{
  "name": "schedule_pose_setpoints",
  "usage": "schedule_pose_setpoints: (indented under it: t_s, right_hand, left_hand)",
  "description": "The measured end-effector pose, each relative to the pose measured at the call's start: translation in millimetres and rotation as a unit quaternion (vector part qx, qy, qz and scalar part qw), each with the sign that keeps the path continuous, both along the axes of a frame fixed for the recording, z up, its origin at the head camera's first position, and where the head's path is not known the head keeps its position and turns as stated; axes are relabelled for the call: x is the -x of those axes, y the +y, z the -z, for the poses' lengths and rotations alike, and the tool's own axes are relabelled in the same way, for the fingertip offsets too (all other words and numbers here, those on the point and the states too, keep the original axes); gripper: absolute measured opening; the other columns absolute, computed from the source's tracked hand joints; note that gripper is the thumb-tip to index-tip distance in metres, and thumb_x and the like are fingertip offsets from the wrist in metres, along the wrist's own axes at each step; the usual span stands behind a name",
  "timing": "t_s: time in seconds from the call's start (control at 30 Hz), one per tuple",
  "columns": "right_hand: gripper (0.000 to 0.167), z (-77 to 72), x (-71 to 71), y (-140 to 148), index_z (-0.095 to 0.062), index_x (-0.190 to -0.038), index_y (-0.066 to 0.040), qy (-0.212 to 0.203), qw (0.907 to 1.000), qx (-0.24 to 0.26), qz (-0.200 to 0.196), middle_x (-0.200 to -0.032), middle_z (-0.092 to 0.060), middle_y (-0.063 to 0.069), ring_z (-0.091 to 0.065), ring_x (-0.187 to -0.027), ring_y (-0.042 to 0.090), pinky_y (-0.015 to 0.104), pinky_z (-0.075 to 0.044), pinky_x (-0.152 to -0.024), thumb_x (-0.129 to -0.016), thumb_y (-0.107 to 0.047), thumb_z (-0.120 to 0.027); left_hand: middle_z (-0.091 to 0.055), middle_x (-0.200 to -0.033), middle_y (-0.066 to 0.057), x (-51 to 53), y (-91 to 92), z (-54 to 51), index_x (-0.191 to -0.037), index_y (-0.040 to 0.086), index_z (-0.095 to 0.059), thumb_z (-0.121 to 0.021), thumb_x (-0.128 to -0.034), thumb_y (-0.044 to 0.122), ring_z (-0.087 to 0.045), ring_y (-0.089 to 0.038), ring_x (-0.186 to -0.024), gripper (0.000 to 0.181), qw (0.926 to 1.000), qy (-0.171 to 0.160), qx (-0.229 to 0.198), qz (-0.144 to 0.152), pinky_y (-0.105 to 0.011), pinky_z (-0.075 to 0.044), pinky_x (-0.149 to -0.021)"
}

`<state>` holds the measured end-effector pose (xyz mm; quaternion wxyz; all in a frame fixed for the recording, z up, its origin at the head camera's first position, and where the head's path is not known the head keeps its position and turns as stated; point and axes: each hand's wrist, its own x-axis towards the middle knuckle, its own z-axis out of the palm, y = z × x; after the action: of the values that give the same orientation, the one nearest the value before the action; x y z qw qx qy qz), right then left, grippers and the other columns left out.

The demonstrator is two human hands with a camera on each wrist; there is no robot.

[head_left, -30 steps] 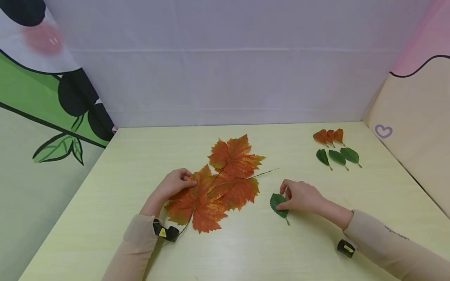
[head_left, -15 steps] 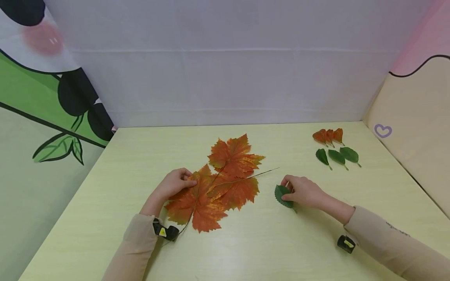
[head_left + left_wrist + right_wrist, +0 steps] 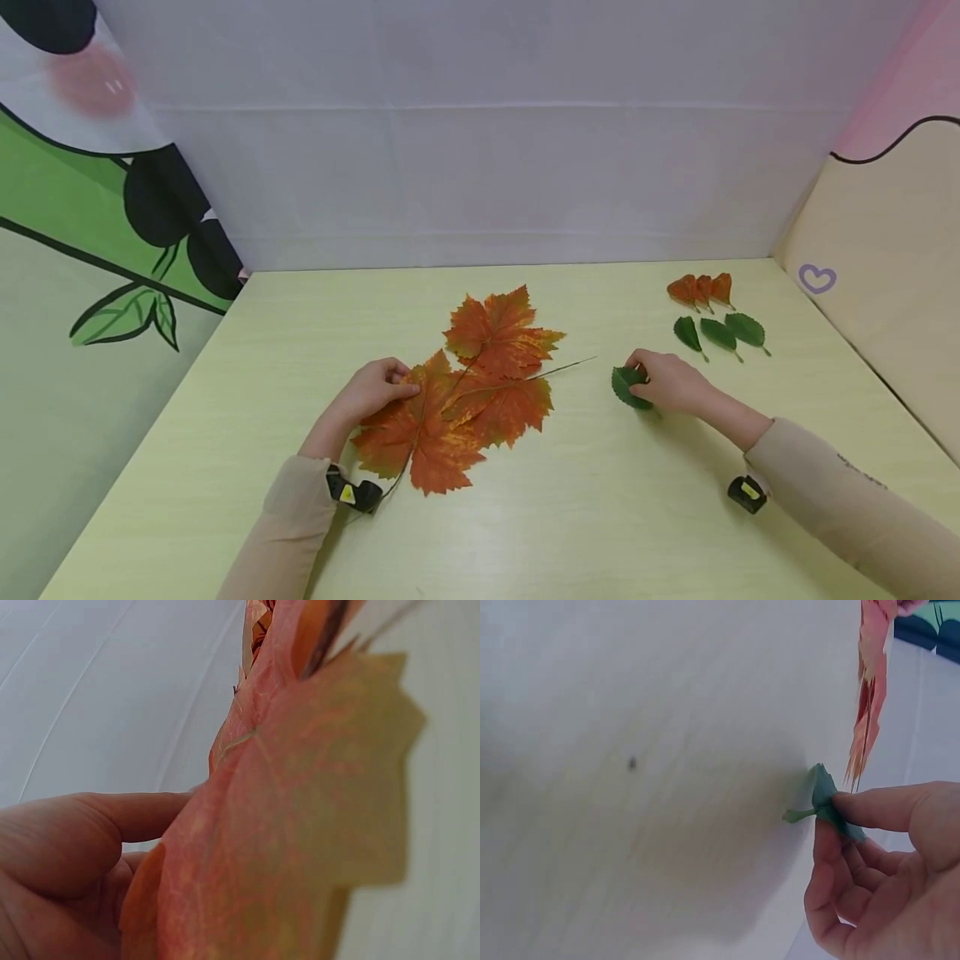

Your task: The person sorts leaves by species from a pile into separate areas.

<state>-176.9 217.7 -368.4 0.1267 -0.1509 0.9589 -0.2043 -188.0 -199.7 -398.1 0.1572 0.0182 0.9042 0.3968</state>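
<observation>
A: State of grip, both hands?

B: Your right hand (image 3: pixel 670 382) pinches a green leaf (image 3: pixel 627 387) between thumb and fingers; the right wrist view shows the leaf bent at the pinch. Your left hand (image 3: pixel 375 390) holds the edge of a large orange leaf (image 3: pixel 420 429), thumb on its upper face, other fingers mostly hidden.

A: Positions, twelve being the far edge of the table (image 3: pixel 540 533)?

B: The green leaf is at nine o'clock from your right hand; cannot tell whether it touches the table. From that hand, three loose green leaves (image 3: pixel 718 335) lie between one and two, three small orange leaves (image 3: pixel 702 291) nearer one. Your large orange leaf spreads toward four from the left hand, overlapping two more big orange leaves (image 3: pixel 498 337) at two and three. A thin stem (image 3: pixel 570 366) points from them toward the green leaf, ending near it.

A: Risks?

B: Judgement only. If your right hand swings to nine, the toothed leaf edge may catch that stem and drag the pile. Too light a pinch may let the leaf twist; too hard may crease it. Your left wrist camera (image 3: pixel 356 496) sits beside the lower stem; raising that wrist could hook it.
</observation>
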Motion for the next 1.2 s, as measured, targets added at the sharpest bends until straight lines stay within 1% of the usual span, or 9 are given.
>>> schedule_pose_setpoints:
  t_s: [0.2,0.3,0.43,0.5,0.73,0.83,1.0,1.1,1.2]
  right_hand:
    - [0.032,-0.4,16.1,16.6,-0.051,-0.111,0.005,0.01,0.9992,-0.005,0.039,-0.097,-0.059,0.021,-0.057,-0.084,0.031,0.041,-0.045,-0.07,-0.085,-0.012,-0.06]
    - [0.032,-2.1,24.1,24.8,-0.051,-0.111,0.005,0.015,0.9983,-0.011,0.055,-0.099,-0.059,0.023,-0.058,-0.085,0.032,0.04,-0.046,-0.068,-0.086,-0.014,-0.06]
    - [0.034,-3.7,34.0,34.8,-0.051,-0.111,0.006,0.026,0.997,-0.012,0.073,-0.1,-0.06,0.024,-0.058,-0.087,0.035,0.042,-0.046,-0.07,-0.087,-0.016,-0.059]
    - [0.036,-2.5,38.0,39.8,-0.052,-0.111,0.006,0.03,0.9961,-0.014,0.082,-0.1,-0.061,0.024,-0.059,-0.087,0.035,0.042,-0.046,-0.069,-0.087,-0.018,-0.06]
    - [0.04,3.8,50.3,54.5,-0.053,-0.112,0.006,0.048,0.9908,-0.017,0.126,-0.103,-0.06,0.024,-0.058,-0.088,0.036,0.039,-0.046,-0.063,-0.087,-0.025,-0.059]
    - [0.04,5.1,55.5,58.1,-0.053,-0.112,0.005,0.055,0.9882,-0.011,0.143,-0.102,-0.061,0.022,-0.059,-0.084,0.034,0.034,-0.044,-0.057,-0.087,-0.025,-0.059]
    - [0.039,6.5,61.5,59.7,-0.053,-0.112,0.002,0.049,0.9845,-0.011,0.168,-0.103,-0.061,0.021,-0.059,-0.081,0.031,0.029,-0.04,-0.051,-0.087,-0.028,-0.059]
    - [0.039,8.2,63.6,58.8,-0.052,-0.112,0.001,0.044,0.9834,-0.018,0.175,-0.104,-0.06,0.021,-0.059,-0.083,0.032,0.031,-0.041,-0.052,-0.086,-0.028,-0.059]
    - [0.04,10.4,64.8,57.4,-0.052,-0.112,0.001,0.045,0.9831,-0.034,0.174,-0.107,-0.058,0.022,-0.057,-0.089,0.036,0.036,-0.043,-0.056,-0.086,-0.029,-0.06]
  left_hand:
    - [-0.054,-0.082,-0.007,-0.7,1.5,0.4,-0.103,0.0,-0.055,-0.065,-0.0837,0.022,-0.047,-0.017,-0.069,0.032,1.0,-0.004,-0.003,-0.002,-0.027,-0.039,-0.06]
    - [-0.053,-0.082,-0.007,-1.0,1.5,0.2,-0.103,-0.001,-0.054,-0.065,-0.0839,0.022,-0.047,-0.017,-0.069,0.032,1.0,-0.004,-0.004,-0.003,-0.027,-0.04,-0.06]
    - [-0.054,-0.083,-0.007,-0.8,0.9,-0.1,-0.104,0.0,-0.054,-0.065,-0.0841,0.021,-0.048,-0.018,-0.069,0.031,1.0,-0.005,-0.004,-0.006,-0.027,-0.04,-0.06]
    - [-0.054,-0.082,-0.007,-1.0,1.0,-0.4,-0.104,0.0,-0.055,-0.065,-0.0841,0.021,-0.048,-0.018,-0.069,0.031,1.0,-0.005,-0.005,-0.006,-0.027,-0.04,-0.06]
    - [-0.054,-0.083,-0.007,-1.5,1.1,-0.7,-0.104,-0.001,-0.055,-0.065,-0.0843,0.022,-0.048,-0.017,-0.069,0.031,1.0,-0.002,-0.003,-0.002,-0.027,-0.04,-0.061]
    - [-0.055,-0.083,-0.007,-1.5,0.3,-0.3,-0.104,-0.001,-0.055,-0.064,-0.0844,0.022,-0.048,-0.017,-0.069,0.031,1.0,0.001,0.0,-0.001,-0.027,-0.04,-0.061]
    - [-0.054,-0.083,-0.007,-1.4,-0.2,-0.9,-0.104,-0.001,-0.055,-0.064,-0.0845,0.021,-0.047,-0.017,-0.069,0.031,1.0,0.002,-0.001,-0.001,-0.027,-0.04,-0.061]
    - [-0.054,-0.083,-0.007,-1.5,0.0,-1.7,-0.104,-0.001,-0.054,-0.064,-0.0845,0.021,-0.047,-0.017,-0.069,0.031,1.0,0.003,-0.001,0.0,-0.027,-0.039,-0.06]
    - [-0.054,-0.082,-0.007,-1.5,0.4,-2.3,-0.104,-0.001,-0.055,-0.065,-0.0843,0.022,-0.047,-0.017,-0.069,0.031,1.0,0.002,-0.002,-0.001,-0.027,-0.039,-0.06]
